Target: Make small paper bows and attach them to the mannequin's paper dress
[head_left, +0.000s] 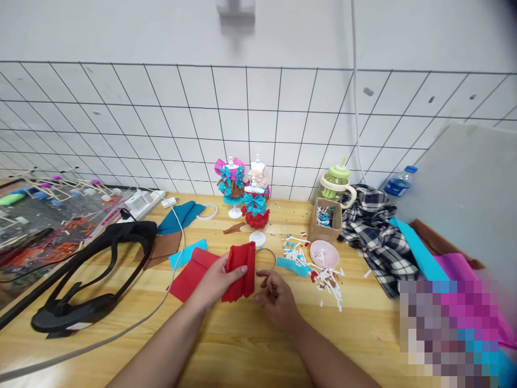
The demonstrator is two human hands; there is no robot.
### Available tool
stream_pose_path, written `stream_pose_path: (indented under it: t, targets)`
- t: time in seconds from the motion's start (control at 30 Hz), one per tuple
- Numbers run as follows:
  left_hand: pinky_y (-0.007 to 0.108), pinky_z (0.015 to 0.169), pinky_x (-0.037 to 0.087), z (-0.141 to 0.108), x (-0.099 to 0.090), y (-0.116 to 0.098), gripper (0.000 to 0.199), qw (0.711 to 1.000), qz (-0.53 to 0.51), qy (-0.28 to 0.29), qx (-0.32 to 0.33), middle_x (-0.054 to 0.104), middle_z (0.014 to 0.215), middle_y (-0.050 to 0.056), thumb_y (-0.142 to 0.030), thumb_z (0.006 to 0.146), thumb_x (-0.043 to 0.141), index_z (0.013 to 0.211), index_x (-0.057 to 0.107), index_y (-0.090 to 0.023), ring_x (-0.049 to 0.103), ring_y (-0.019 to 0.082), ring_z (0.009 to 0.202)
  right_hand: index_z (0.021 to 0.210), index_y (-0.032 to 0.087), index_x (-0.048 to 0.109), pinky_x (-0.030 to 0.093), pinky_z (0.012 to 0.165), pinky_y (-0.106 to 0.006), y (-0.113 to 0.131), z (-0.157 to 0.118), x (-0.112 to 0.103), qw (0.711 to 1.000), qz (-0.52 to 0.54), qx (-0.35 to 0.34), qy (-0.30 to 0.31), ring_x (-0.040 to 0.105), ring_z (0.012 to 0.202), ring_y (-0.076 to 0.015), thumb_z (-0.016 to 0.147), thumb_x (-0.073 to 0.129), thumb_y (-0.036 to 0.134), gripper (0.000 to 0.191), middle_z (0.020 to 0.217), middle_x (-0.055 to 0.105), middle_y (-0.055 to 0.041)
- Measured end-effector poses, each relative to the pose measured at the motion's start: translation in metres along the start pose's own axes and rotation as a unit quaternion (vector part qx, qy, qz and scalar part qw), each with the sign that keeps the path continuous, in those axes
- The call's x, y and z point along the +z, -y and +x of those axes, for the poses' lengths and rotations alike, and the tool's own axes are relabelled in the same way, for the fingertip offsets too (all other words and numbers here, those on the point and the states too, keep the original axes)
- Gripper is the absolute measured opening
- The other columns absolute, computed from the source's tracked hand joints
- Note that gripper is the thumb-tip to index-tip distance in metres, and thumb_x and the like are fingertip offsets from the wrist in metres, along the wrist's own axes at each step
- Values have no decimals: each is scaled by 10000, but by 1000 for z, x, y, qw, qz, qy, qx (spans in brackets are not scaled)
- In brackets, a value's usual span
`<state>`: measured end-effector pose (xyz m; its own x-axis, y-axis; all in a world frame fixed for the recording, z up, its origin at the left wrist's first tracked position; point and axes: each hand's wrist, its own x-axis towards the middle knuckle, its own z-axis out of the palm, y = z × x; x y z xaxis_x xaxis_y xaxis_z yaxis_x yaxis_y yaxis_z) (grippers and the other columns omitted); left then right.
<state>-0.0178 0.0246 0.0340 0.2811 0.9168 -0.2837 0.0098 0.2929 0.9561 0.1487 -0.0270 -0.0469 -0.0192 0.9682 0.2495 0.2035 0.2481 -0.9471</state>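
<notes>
My left hand (214,281) grips a folded, pleated piece of red crepe paper (244,283), thumb on top. A flatter red sheet (186,277) lies on the table behind that hand. Just right of the pleated piece is my right hand (284,308), its fingers curled around a small dark object that is mostly hidden. A thin ring (275,261) lies close to its fingertips. Beyond both hands stand small dress forms in ruffled paper outfits, among them a red and blue one (256,207) and a pink, blue and brown one (232,183).
White and coloured scraps (297,253) surround a pink dish (325,254) and a cardboard box (323,229) on the right. A jug (337,186) and plaid cloth (369,215) are behind. Black headgear (117,242) and a cable (141,318) lie left.
</notes>
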Motion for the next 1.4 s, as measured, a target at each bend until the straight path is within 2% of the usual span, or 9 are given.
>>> stream_pose_path:
  t: [0.13,0.2,0.33,0.47,0.7,0.93,1.07,1.23,1.4]
  targets:
    - [335,703,529,0,1,8,410,994,104,25,28,713,968,83,-376,752,657,1088,580,-154,666,247,840,693,220,339,375,582,-243,2,-1,1,999,15,20,-22,452,630,-109,781,583,241,260,917,624,-31]
    - [365,765,507,2,-17,0,304,963,244,-68,93,705,995,82,-341,798,574,1042,618,-164,646,261,886,674,221,330,366,578,-244,2,-1,-1,999,6,13,-31,443,615,-108,809,544,235,254,879,613,-29]
    - [410,964,372,12,-70,-26,342,752,546,-293,228,655,1113,84,-142,763,485,1063,641,-192,539,288,1076,663,219,361,374,603,-250,-4,3,-6,999,-9,16,-45,496,678,-132,844,502,253,233,806,582,-23]
    - [485,924,345,22,-101,-28,445,665,656,-319,160,552,1279,123,-252,788,505,1227,566,-212,427,359,1178,705,210,444,366,603,-252,-10,5,-5,998,-34,30,-40,503,672,-138,841,502,250,153,729,552,-3]
    - [455,916,307,24,-104,10,435,731,667,-89,108,494,1319,66,-245,682,578,1113,617,-289,403,326,1200,631,195,454,324,565,-236,-6,7,-7,996,-88,15,-21,419,587,-112,871,475,320,271,658,513,14]
    - [398,912,319,11,-41,38,184,798,562,29,217,606,1082,27,-106,677,536,790,617,-225,498,237,1071,1012,241,648,376,625,-266,12,-2,-1,980,-192,28,55,580,690,-185,687,718,447,391,791,672,-20]
    - [422,979,315,8,-15,42,192,835,484,25,260,570,1198,47,-152,699,613,868,632,-243,468,261,1160,962,240,681,402,702,-289,17,-3,0,982,-184,25,30,610,801,-207,778,637,269,191,872,690,-38]
    - [427,1012,356,8,-15,33,815,935,290,-32,200,488,1333,140,-306,665,745,1377,356,-234,449,296,1237,788,210,694,401,625,-258,20,2,-13,997,-74,1,-5,546,711,-159,849,555,276,165,764,590,-29]
    - [311,809,463,-5,-18,21,247,969,209,76,110,653,919,62,-254,719,685,941,623,-167,602,219,895,714,196,671,394,591,-247,25,7,-22,999,15,24,27,525,696,-149,828,580,310,185,762,555,-23]
